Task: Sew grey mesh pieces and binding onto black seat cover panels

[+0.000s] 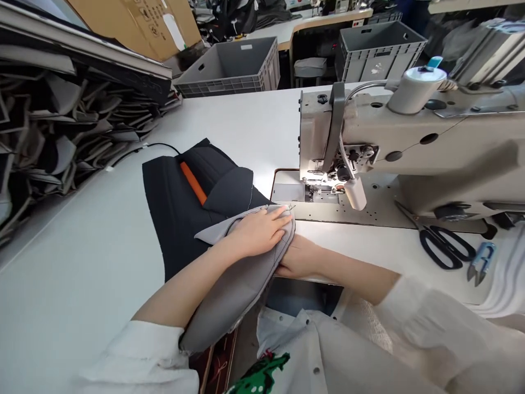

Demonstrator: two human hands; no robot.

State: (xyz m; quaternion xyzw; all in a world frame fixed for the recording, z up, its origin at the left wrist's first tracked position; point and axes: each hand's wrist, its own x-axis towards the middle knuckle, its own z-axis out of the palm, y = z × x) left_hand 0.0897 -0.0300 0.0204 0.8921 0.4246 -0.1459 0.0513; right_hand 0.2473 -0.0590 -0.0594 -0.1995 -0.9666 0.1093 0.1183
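Note:
My left hand point(260, 231) lies flat, fingers stretched, on top of a grey padded fabric piece point(238, 287) near the front of the sewing machine point(410, 142). My right hand point(297, 257) is tucked at the piece's right edge, its fingers hidden under the fabric. Beneath the grey piece lies a black quilted panel point(172, 202) with an orange strip point(193, 183). The grey piece's tip points toward the needle area point(328, 189), a short way from it.
Black scissors point(445, 243) and blue thread snips point(480, 262) lie on the table at the right. A stack of cut fabric parts point(61, 126) fills the left. Grey plastic crates point(233, 68) and a cardboard box point(143, 24) stand behind.

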